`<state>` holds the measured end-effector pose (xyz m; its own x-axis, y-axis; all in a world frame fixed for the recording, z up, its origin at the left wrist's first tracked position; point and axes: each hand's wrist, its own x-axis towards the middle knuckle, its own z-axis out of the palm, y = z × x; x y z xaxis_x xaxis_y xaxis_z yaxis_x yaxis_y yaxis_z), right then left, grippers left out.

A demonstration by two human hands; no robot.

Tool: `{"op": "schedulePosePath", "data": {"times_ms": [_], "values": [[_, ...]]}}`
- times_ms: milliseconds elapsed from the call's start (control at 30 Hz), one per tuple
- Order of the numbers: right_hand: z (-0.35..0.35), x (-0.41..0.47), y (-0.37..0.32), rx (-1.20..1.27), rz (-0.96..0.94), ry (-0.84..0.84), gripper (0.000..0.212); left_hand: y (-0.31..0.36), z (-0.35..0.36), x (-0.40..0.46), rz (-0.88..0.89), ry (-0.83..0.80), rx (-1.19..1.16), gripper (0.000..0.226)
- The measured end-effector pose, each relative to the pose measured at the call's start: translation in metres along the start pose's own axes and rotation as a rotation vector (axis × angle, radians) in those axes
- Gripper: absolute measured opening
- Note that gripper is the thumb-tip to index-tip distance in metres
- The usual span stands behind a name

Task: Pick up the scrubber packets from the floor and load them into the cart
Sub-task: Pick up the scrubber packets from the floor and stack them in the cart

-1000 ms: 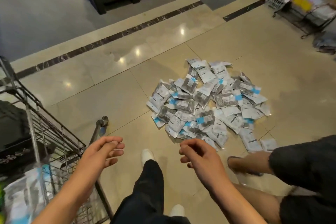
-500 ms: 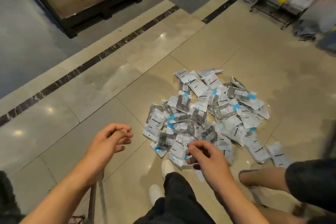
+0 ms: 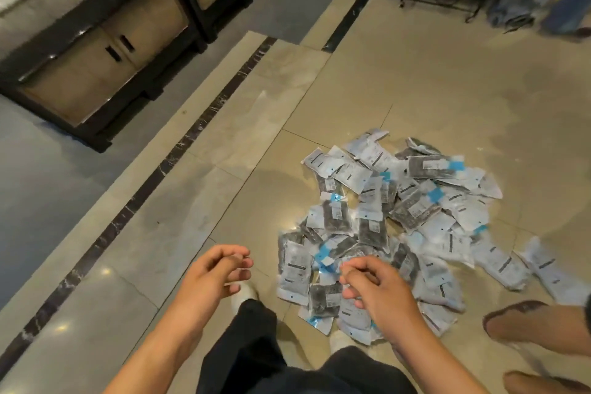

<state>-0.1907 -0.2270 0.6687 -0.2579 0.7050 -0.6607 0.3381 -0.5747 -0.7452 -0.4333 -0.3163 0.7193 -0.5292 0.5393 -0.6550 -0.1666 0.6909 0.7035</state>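
Head view: tiled floor, then heap of scrubber packets lying on it. Reach step, judged. Right hand and left hand loosely curled, empty. Next: pinching near packets.

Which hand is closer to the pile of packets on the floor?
The right hand. It hangs over the near edge of the pile of packets, fingers loosely curled. The left hand is off to the pile's left, over bare floor.
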Motion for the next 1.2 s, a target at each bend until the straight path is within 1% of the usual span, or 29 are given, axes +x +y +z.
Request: {"op": "schedulePosePath", "data": {"times_ms": [100, 200, 367, 433, 567, 667, 767, 900, 1000, 1067, 1133, 1200], "values": [[0.026, 0.036, -0.008, 0.078, 0.028, 0.073, 0.014, 0.025, -0.005, 0.064, 0.008, -0.084, 0.083, 0.02], [0.064, 0.07, -0.018, 0.172, 0.071, 0.198, 0.014, 0.053, -0.007, 0.134, 0.028, -0.206, 0.195, 0.021], [0.139, 0.116, -0.04, 0.286, 0.202, 0.425, 0.016, 0.104, -0.02, 0.242, 0.03, -0.469, 0.479, 0.02], [0.162, 0.124, -0.048, 0.313, 0.225, 0.486, 0.015, 0.121, -0.024, 0.276, 0.039, -0.581, 0.589, 0.019], [0.188, 0.133, -0.043, 0.344, 0.326, 0.56, 0.015, 0.145, -0.018, 0.335, 0.027, -0.694, 0.764, 0.018], [0.191, 0.155, -0.015, 0.392, 0.399, 0.605, 0.012, 0.141, -0.002, 0.379, 0.021, -0.707, 0.827, 0.019], [0.189, 0.202, 0.029, 0.416, 0.439, 0.656, 0.006, 0.104, 0.033, 0.427, 0.011, -0.735, 0.859, 0.019], [0.189, 0.305, 0.127, 0.491, 0.458, 0.727, 0.005, -0.002, 0.104, 0.505, -0.087, -0.727, 0.796, 0.019], [0.185, 0.381, 0.205, 0.531, 0.467, 0.813, 0.015, -0.093, 0.168, 0.557, -0.213, -0.711, 0.713, 0.012], [0.182, 0.43, 0.251, 0.45, 0.472, 0.871, 0.018, -0.15, 0.208, 0.59, -0.279, -0.753, 0.731, 0.007], [0.182, 0.472, 0.296, 0.332, 0.486, 0.918, 0.03, -0.199, 0.246, 0.621, -0.294, -0.793, 0.786, 0.012], [0.185, 0.503, 0.339, 0.236, 0.49, 0.972, 0.049, -0.235, 0.28, 0.652, -0.278, -0.799, 0.793, 0.022]]}}
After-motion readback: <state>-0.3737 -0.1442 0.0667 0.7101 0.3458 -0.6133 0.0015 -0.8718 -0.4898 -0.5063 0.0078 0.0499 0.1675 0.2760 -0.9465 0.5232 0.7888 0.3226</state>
